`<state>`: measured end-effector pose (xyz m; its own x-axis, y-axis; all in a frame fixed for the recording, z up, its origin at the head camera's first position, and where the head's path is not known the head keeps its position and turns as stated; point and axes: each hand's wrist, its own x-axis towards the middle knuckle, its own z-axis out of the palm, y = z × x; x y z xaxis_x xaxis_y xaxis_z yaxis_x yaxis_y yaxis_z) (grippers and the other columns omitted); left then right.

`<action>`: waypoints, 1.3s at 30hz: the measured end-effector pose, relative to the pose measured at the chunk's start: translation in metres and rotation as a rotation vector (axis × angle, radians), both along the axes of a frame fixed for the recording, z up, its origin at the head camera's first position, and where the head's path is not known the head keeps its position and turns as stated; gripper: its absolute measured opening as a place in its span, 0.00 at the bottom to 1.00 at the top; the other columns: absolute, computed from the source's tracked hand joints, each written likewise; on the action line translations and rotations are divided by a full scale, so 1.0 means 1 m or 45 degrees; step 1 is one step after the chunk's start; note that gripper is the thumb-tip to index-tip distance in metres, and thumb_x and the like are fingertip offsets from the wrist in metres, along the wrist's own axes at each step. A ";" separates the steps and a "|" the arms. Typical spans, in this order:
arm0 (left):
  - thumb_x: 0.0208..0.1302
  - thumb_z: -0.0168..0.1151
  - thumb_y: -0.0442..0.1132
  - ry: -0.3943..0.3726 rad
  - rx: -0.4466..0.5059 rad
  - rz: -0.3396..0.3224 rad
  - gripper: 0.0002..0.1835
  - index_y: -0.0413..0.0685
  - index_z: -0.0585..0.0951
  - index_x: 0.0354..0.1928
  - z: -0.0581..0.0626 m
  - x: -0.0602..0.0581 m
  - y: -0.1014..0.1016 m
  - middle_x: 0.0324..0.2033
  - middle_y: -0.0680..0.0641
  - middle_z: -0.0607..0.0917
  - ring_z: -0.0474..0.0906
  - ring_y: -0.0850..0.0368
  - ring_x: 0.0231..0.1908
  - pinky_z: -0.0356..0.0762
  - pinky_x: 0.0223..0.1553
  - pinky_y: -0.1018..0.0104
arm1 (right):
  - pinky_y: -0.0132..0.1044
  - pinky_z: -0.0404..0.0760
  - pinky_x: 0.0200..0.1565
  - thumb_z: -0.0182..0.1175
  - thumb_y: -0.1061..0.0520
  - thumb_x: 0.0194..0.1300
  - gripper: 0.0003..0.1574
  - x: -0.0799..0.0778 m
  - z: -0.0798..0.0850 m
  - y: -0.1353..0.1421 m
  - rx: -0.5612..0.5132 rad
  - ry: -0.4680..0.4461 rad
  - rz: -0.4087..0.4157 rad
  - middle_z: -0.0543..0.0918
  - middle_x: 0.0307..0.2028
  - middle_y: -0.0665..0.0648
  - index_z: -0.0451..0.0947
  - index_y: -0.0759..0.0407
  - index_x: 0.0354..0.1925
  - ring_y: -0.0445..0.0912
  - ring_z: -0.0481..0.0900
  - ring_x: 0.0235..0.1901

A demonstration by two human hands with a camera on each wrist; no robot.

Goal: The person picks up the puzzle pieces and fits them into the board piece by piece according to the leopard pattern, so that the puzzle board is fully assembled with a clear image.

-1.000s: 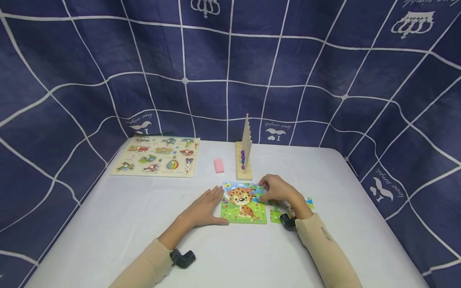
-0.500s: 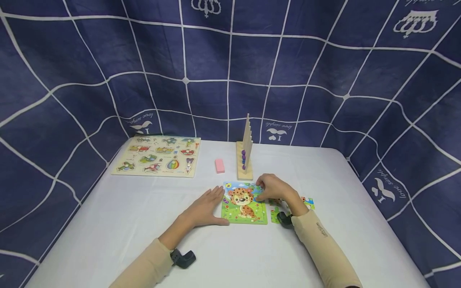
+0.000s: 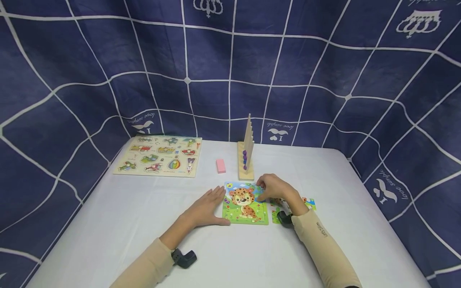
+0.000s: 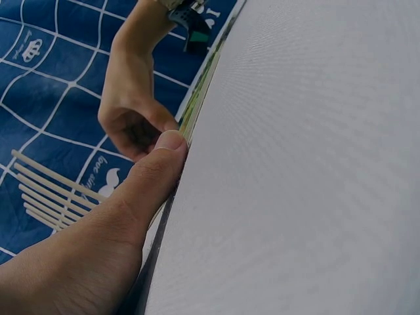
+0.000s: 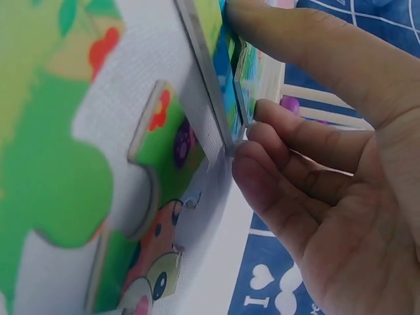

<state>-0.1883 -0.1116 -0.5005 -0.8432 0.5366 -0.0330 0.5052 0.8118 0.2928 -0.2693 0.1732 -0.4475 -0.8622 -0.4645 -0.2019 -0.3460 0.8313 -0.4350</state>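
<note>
A leopard jigsaw puzzle (image 3: pixel 237 214) lies on the white table before me, a spotted cub on a green and blue ground. At its left side rests my left hand (image 3: pixel 205 209), fingers straight and thumb spread along the near corner. My right hand (image 3: pixel 276 187) is over the puzzle's upper right corner. Between its thumb and fingers it pinches a puzzle piece (image 5: pixel 245 75), which stands tilted against the board in the right wrist view. Loose puzzle pieces (image 5: pixel 59 164) lie to the right, partly hidden under the right wrist in the head view.
Behind the puzzle stands a wooden rack (image 3: pixel 246 175) with upright rods and a few purple and blue beads. A pink block (image 3: pixel 221 166) lies left of it. A vehicle peg puzzle board (image 3: pixel 158 156) is at the back left. Blue gridded cloth (image 3: pixel 230 60) hangs round the table.
My right hand has shifted slightly left over the puzzle's upper right corner, then stayed there. The left hand keeps its place at the left edge.
</note>
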 end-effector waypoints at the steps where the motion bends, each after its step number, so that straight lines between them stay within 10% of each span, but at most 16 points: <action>1: 0.47 0.51 0.83 0.001 -0.003 0.000 0.65 0.43 0.52 0.76 0.000 0.000 0.000 0.76 0.45 0.51 0.47 0.50 0.77 0.45 0.77 0.55 | 0.38 0.80 0.45 0.80 0.50 0.41 0.33 0.000 0.000 0.000 0.001 0.002 -0.003 0.81 0.36 0.50 0.81 0.60 0.45 0.43 0.75 0.37; 39: 0.46 0.52 0.83 -0.013 -0.015 0.009 0.65 0.43 0.52 0.76 0.001 0.000 0.001 0.77 0.45 0.50 0.46 0.50 0.77 0.44 0.77 0.56 | 0.35 0.80 0.41 0.79 0.52 0.44 0.27 0.003 -0.004 -0.001 -0.087 0.012 0.016 0.83 0.35 0.51 0.82 0.59 0.43 0.41 0.77 0.35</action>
<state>-0.1879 -0.1105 -0.4992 -0.8467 0.5299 -0.0483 0.4961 0.8190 0.2882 -0.2660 0.1720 -0.4511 -0.8578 -0.4880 -0.1612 -0.3608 0.7952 -0.4874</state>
